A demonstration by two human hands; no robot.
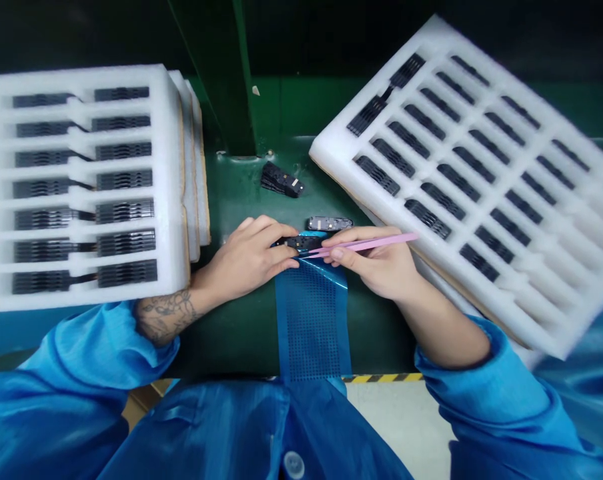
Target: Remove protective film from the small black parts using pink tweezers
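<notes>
My left hand (246, 257) pinches a small black electronic module (296, 244) between thumb and fingers, just above a blue perforated film sheet (309, 320). My right hand (366, 260) grips pink tweezers (366, 243), whose tips reach the module from the right. The film's upper end curls up under both hands, and part of it is hidden there. A grey-black module (330, 223) lies on the bench just beyond the hands, and a black module stack (281, 180) lies farther back.
White foam trays (171, 173) (461, 113) with rows of black parts rest at both sides, the right one tilted and blurred. A green upright post (216, 73) stands behind the bench. A yellow-black hazard strip (381, 378) marks the bench's front edge.
</notes>
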